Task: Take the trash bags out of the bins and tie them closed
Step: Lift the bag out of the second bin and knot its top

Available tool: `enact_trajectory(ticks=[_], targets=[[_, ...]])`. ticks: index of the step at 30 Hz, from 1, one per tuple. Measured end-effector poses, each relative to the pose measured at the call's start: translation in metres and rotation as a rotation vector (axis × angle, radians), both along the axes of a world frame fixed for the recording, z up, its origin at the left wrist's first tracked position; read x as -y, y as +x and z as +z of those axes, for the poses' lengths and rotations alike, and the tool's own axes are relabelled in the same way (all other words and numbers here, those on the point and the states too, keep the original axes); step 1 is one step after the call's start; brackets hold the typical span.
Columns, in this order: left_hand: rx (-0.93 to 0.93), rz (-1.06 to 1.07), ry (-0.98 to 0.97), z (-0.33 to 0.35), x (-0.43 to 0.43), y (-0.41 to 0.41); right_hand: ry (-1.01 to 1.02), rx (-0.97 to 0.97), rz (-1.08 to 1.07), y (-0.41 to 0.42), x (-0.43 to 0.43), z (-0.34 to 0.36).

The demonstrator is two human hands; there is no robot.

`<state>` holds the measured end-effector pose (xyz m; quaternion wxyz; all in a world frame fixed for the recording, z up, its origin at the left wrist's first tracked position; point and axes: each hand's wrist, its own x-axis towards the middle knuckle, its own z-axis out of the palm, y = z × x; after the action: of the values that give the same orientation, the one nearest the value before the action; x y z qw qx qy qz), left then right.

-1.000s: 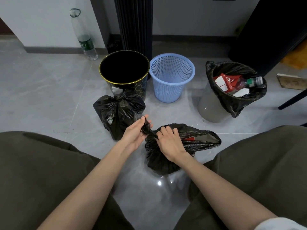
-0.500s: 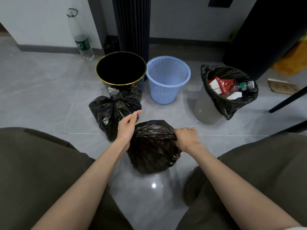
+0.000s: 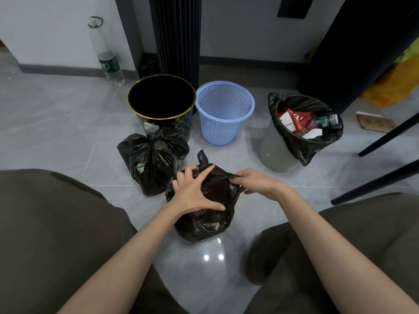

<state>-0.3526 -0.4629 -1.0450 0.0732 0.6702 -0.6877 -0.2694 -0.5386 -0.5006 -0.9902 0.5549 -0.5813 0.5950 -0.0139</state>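
A black trash bag (image 3: 204, 225) stands on the floor between my knees. My left hand (image 3: 195, 191) lies spread over its top and pinches one flap, which sticks up behind the fingers. My right hand (image 3: 256, 181) pinches the other flap at the bag's right side. A second black bag (image 3: 152, 157), tied at the top, sits to the left behind it. A black bin with a gold rim (image 3: 162, 107) and a blue mesh bin (image 3: 224, 112) stand without bags. A grey bin (image 3: 275, 150) at the right holds a black bag (image 3: 306, 146) full of trash.
A plastic bottle (image 3: 106, 57) stands by the wall at the back left. Black furniture legs (image 3: 385, 137) cross the right side. A dark ribbed column (image 3: 176, 37) rises behind the bins. My knees fill both lower corners.
My hands moved from pulling the bag's flaps apart sideways to bringing them over the top. The left hand now lies across the bag; the right hand came in closer.
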Motion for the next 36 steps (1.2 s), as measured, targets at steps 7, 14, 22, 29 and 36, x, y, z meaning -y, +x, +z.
enact_trajectory(ticks=[7, 14, 22, 29, 36], targets=[[-0.046, 0.034, -0.099, -0.012, -0.003, -0.031, 0.149, 0.121, 0.023, 0.010, -0.003, -0.003], [-0.170, 0.119, -0.096, -0.035, 0.003, -0.037, 0.290, 0.336, -0.157, 0.013, -0.002, -0.001], [-0.099, 0.124, -0.080, -0.042, 0.005, -0.029, 0.539, 0.725, -0.730, -0.018, 0.010, -0.005], [0.146, -0.083, -0.171, -0.039, 0.004, -0.020, 0.513, 0.789, -0.919, -0.016, 0.004, -0.028], [0.188, -0.192, -0.287, -0.026, 0.004, -0.018, -0.171, 0.068, -0.437, -0.002, -0.010, -0.053]])
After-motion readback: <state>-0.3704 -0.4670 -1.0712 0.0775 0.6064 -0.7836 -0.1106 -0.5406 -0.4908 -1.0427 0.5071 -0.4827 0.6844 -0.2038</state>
